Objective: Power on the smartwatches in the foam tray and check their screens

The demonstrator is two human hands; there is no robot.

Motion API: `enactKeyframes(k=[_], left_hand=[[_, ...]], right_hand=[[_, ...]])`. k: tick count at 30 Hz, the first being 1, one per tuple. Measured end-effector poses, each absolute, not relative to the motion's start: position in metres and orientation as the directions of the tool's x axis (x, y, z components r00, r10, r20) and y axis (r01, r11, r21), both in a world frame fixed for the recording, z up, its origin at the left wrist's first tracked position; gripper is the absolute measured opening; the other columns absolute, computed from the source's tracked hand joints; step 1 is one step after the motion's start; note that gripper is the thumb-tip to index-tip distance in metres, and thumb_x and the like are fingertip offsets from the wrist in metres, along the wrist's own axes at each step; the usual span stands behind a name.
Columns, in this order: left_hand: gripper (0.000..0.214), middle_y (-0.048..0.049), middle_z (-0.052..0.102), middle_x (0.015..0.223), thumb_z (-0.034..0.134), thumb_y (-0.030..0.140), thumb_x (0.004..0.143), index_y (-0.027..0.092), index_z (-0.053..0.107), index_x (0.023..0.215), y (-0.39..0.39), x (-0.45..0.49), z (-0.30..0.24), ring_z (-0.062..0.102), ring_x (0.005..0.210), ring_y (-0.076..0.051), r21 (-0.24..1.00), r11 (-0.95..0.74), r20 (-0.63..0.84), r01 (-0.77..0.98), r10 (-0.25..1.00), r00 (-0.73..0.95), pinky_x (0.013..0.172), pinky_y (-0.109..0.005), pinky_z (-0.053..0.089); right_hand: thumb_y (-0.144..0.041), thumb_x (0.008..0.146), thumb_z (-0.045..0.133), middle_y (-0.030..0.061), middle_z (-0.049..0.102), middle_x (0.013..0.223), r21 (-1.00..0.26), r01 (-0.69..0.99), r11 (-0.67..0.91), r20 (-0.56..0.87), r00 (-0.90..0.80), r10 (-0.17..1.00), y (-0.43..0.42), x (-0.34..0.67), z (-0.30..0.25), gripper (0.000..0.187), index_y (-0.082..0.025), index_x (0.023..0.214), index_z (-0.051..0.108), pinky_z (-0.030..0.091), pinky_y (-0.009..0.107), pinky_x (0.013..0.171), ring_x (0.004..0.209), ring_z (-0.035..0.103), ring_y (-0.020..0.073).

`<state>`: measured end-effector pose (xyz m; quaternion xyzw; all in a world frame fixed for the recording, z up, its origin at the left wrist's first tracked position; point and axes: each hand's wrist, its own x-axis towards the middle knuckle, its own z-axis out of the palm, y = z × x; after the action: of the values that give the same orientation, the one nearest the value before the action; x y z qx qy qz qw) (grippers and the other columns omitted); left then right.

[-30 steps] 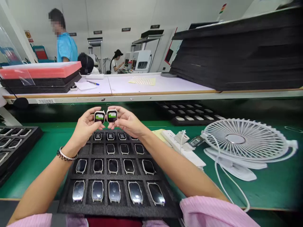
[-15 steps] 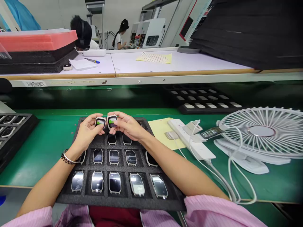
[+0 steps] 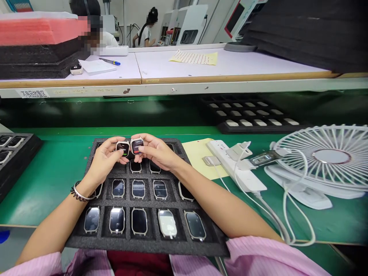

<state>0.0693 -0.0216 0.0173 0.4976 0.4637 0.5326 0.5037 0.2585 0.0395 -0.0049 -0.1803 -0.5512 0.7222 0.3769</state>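
Note:
My left hand (image 3: 105, 159) pinches a small smartwatch body (image 3: 123, 148) with a lit screen. My right hand (image 3: 156, 151) pinches a second smartwatch body (image 3: 137, 145) right beside it. Both watches hover just above the far rows of a black foam tray (image 3: 143, 245) on the green table. The tray's pockets hold several more watch bodies (image 3: 138, 221) lying face up, most with dark screens.
A white desk fan (image 3: 322, 161) lies at the right with a white power strip (image 3: 235, 166) and cables. A yellow sheet (image 3: 197, 155) sits beside the tray. Another black watch tray (image 3: 14, 151) is at the left, one more (image 3: 250, 117) under the shelf. People work in the background.
My hands came down from chest height to just over the tray, still holding both watches. The watch screens now show less green. The view tilted downward.

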Motion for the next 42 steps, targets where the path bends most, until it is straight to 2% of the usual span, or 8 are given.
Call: enactKeyframes(k=[5, 15, 22, 25, 32, 42], left_hand=[[0.04, -0.0017, 0.071, 0.091, 0.073, 0.028, 0.077, 0.016, 0.06, 0.112, -0.0213, 0.0686, 0.0167, 0.071, 0.062, -0.013, 0.996, -0.056, 0.058, -0.069, 0.998, 0.022, 0.062, -0.024, 0.06], [0.044, -0.0014, 0.071, 0.09, 0.072, 0.026, 0.074, 0.015, 0.058, 0.115, -0.0232, 0.0687, 0.0172, 0.071, 0.063, -0.013, 0.997, -0.012, 0.014, -0.081, 1.0, 0.015, 0.064, -0.026, 0.06], [0.047, -0.0032, 0.071, 0.093, 0.073, 0.03, 0.073, 0.016, 0.057, 0.116, -0.0266, 0.0646, 0.0184, 0.071, 0.065, -0.015, 0.998, 0.004, -0.007, -0.055, 0.999, -0.051, 0.065, -0.027, 0.059], [0.047, -0.0025, 0.07, 0.094, 0.075, 0.03, 0.072, 0.017, 0.057, 0.113, -0.0259, 0.0629, 0.017, 0.071, 0.066, -0.015, 0.998, 0.011, -0.015, -0.062, 0.998, -0.063, 0.065, -0.027, 0.058], [0.048, -0.0009, 0.068, 0.089, 0.078, 0.034, 0.071, 0.018, 0.058, 0.112, -0.0244, 0.0646, 0.0162, 0.07, 0.063, -0.015, 0.983, 0.084, -0.095, -0.163, 0.993, -0.063, 0.062, -0.027, 0.057], [0.06, -0.0058, 0.069, 0.099, 0.074, 0.041, 0.076, 0.016, 0.057, 0.128, -0.0228, 0.0631, 0.0154, 0.073, 0.069, -0.019, 0.974, 0.165, -0.176, -0.158, 0.983, -0.059, 0.069, -0.032, 0.06]], right_hand=[[-0.029, 0.085, 0.072, -0.002, 0.066, 0.082, -0.938, -0.338, -0.072, 0.171, -0.635, 0.754, 0.0398, 0.258, -0.0076, 0.036, -0.018, 0.116, 0.056, 0.055, 0.022, 0.057, 0.062, 0.068, 0.011], [-0.015, 0.079, 0.068, -0.0018, 0.067, 0.085, -0.932, -0.348, -0.105, 0.164, -0.658, 0.735, 0.0391, 0.2593, -0.0099, 0.039, -0.019, 0.117, 0.056, 0.056, 0.023, 0.061, 0.065, 0.069, 0.0118], [-0.016, 0.075, 0.068, 0.0047, 0.074, 0.095, -0.856, -0.377, -0.353, -0.018, -0.662, 0.749, 0.0332, 0.2577, -0.0033, 0.04, -0.019, 0.113, 0.054, 0.059, 0.025, 0.062, 0.068, 0.073, 0.0157], [-0.014, 0.077, 0.065, 0.0057, 0.076, 0.093, -0.833, -0.356, -0.423, -0.097, -0.658, 0.747, 0.0344, 0.2574, -0.0026, 0.036, -0.019, 0.11, 0.055, 0.06, 0.023, 0.059, 0.066, 0.074, 0.0165], [-0.014, 0.082, 0.063, 0.0064, 0.076, 0.092, -0.829, -0.351, -0.435, -0.126, -0.641, 0.757, 0.0373, 0.2588, -0.0025, 0.029, -0.019, 0.109, 0.054, 0.057, 0.02, 0.05, 0.06, 0.073, 0.0159], [-0.012, 0.084, 0.06, 0.007, 0.076, 0.094, -0.824, -0.369, -0.431, -0.165, -0.571, 0.804, 0.0432, 0.2602, -0.0046, 0.027, -0.019, 0.109, 0.055, 0.059, 0.022, 0.054, 0.064, 0.074, 0.0165]])
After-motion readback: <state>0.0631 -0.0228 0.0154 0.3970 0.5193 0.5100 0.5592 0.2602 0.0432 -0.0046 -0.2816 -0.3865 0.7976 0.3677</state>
